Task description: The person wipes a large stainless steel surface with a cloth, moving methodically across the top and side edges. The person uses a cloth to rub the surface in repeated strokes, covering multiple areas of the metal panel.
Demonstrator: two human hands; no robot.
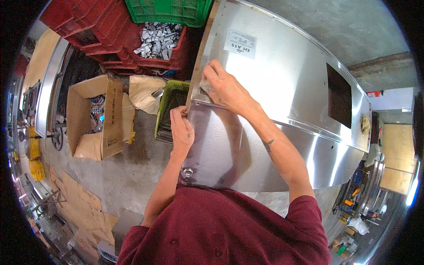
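Note:
A large shiny stainless-steel cabinet (274, 84) lies in front of me, with a printed label (240, 43) on its upper face. Near that face's left corner, my right hand (227, 90) is closed on a crumpled greyish wad (206, 87), pressing it against the steel. The fingers partly cover the wad, so its material is hard to tell. Lower down, my left hand (181, 132) is curled at the cabinet's left edge, fingertips bent over it. A small round metal fitting (187, 172) sits on the near panel below the left hand.
Left of the cabinet stand a green basket (162, 112), an open cardboard box (112, 119) and red crates (101, 33), one full of small metal pieces (161, 39). A dark rectangular opening (339, 96) and a yellowish cloth (365, 125) are toward the cabinet's right end.

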